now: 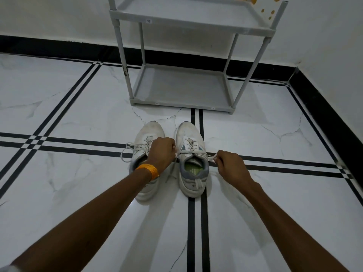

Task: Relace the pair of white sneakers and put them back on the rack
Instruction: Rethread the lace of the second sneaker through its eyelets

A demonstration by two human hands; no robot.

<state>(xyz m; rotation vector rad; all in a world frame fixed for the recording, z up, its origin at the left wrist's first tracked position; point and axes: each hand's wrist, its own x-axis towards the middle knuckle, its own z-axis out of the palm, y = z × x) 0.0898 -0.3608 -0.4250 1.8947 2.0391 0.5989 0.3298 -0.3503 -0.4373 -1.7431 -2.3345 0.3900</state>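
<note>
Sneakers: left sneaker (146, 154) and right sneaker (191, 160) stand side by side on the floor (68, 183), toes toward the rack (182, 83).
Rack: behind the sneakers, against the wall (59, 16), near the right corner.
Left hand (162, 152): over the left sneaker, between the pair.
Right hand (230, 165): just right of the right sneaker.
Lace (196, 153): stretched across the right sneaker between both hands.

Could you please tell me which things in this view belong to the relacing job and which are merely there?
Part of the job:
- right sneaker, its lace pulled taut between the left hand and right hand
- left sneaker, lace ends loose
- grey rack, shelves bare

Merely there:
- orange wristband
- marble floor
- black skirting
</note>
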